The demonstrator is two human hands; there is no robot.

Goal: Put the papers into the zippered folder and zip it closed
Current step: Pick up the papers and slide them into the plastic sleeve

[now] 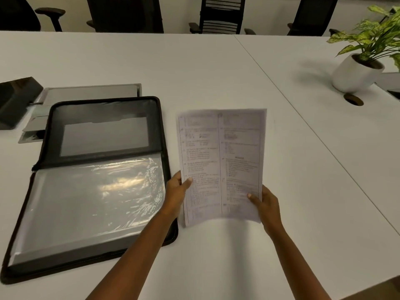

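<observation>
White printed papers (220, 161), held up off the table (194, 66) between both hands, just right of the zippered folder (163, 135). The left hand (176, 191) pinches the left edge low down, thumb on the front, its other fingers hidden behind the sheets. The right hand (268, 204) grips the lower right edge the same way, thumb on the print, fingers out of sight at the back. Two columns of text there, but blurred and unreadable, and how many sheets make up the stack I cannot tell. The folder lies flat and wide open, black rim all round, with a glossy clear sleeve (91, 198) in the near half and a pocket in the far half. Glare on the plastic masks whatever sits beneath, and the left forearm crosses the folder's near right corner. Behind it, a grey hatch (91, 93) is partly covered by the folder's far edge. A dark object (17, 100) is cut off at the left and I can't make out what it is. Far right, a white pot (355, 74) holds a leafy plant cropped by the frame, and chairs (223, 14) are sliced off along the top.
</observation>
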